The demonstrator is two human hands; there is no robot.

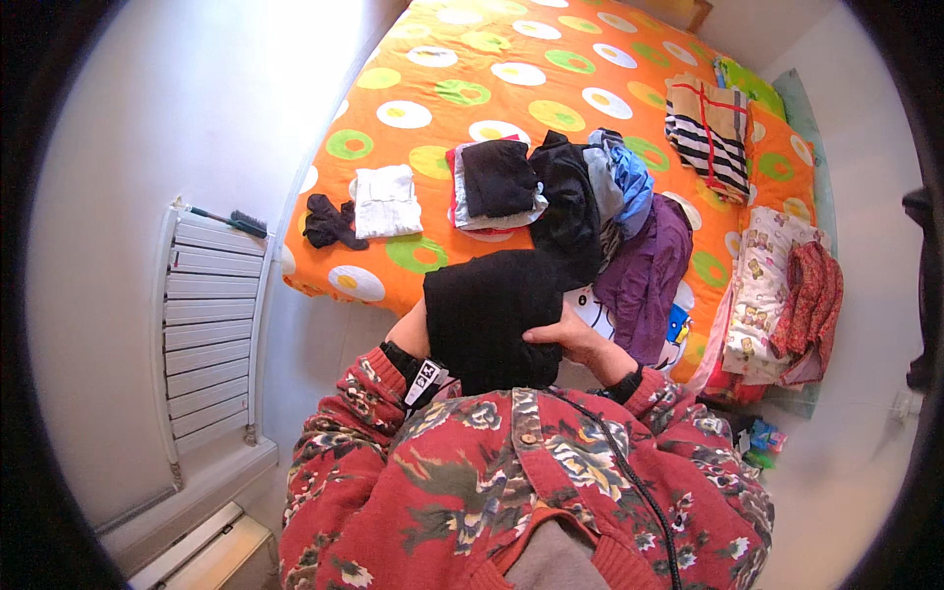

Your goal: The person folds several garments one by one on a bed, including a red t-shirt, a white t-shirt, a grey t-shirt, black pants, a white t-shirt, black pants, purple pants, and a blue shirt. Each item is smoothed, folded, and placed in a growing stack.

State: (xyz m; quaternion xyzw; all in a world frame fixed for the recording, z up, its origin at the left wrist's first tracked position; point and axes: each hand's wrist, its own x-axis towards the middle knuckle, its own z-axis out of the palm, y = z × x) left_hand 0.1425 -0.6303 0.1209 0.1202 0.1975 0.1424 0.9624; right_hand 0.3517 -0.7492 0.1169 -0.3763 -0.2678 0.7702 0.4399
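A folded black garment [494, 317] is held in front of my body, at the near edge of the bed. My right hand [571, 332] grips its right side, thumb on top. My left hand [419, 332] is at the left side, its fingers hidden beneath the cloth. Beyond it on the bed lies a folded stack with a black garment [500, 178] on top. Left of that stack are a folded white garment [387, 200] and a crumpled black cloth item [328, 223]. To the right lie a loose black garment [568, 206], a blue garment [632, 181] and a purple garment [649, 273].
An orange patterned bedsheet [457, 44] covers the bed. A checked folded cloth [708, 133] lies at the right, with a bear-print quilt [756, 287] and a red patterned garment [807, 302] nearer. A white radiator [214, 317] with a brush [248, 223] stands by the left wall.
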